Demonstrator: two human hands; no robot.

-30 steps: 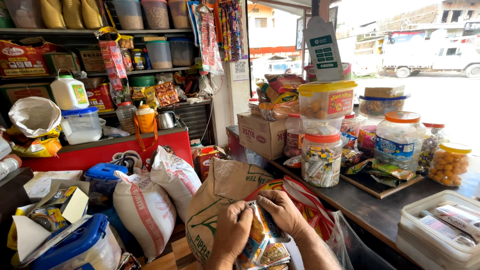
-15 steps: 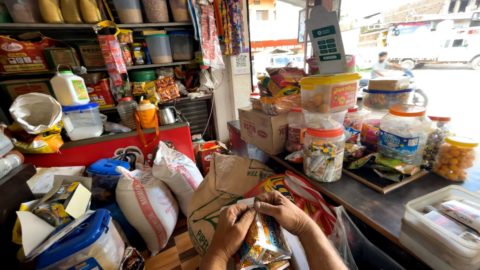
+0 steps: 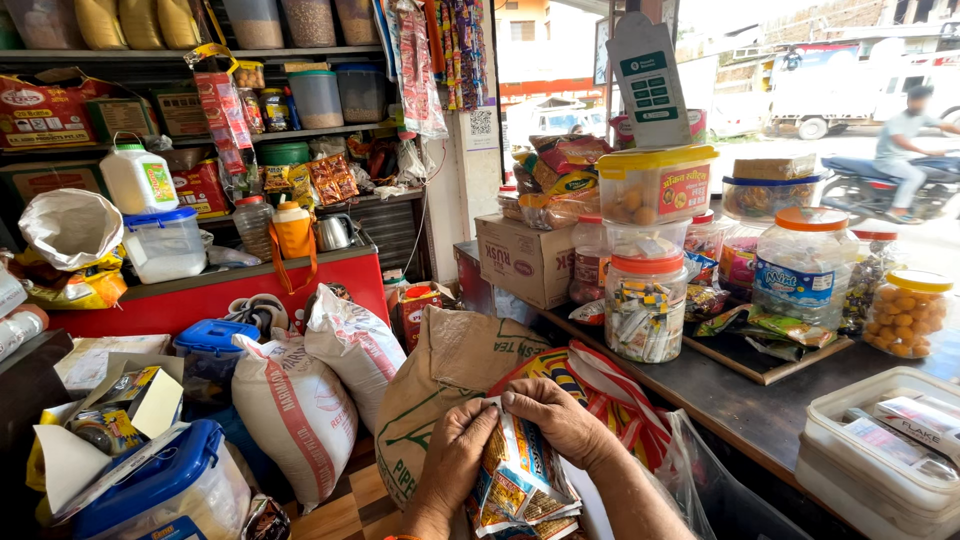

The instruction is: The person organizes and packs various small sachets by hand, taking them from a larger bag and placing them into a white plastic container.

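A strip of snack sachets [image 3: 520,470] is pinched at its top edge by the left hand [image 3: 455,450] and right hand [image 3: 560,420], held close together. A tear or separation seems under way; steady opposed pulling is called for next.

Shop int.: packed shelves [image 3: 300,130], dark counter [image 3: 740,400], wood floor [image 3: 350,510], daylight fr. street.

A dark shop counter [image 3: 740,405] is seen on the right. A brown cardboard box [image 3: 527,260], a clear plastic jar with an orange lid [image 3: 646,305], a flat wooden tray of snack packets [image 3: 765,350] and a white plastic tub [image 3: 885,450] are set on it. A red counter [image 3: 215,290] is seen at the back, and a clear box with a blue lid [image 3: 165,243] and a small steel kettle [image 3: 334,232] are placed on it. White grain sacks [image 3: 300,395] and a brown paper sack [image 3: 450,380] are stood on the wooden floor [image 3: 350,510].
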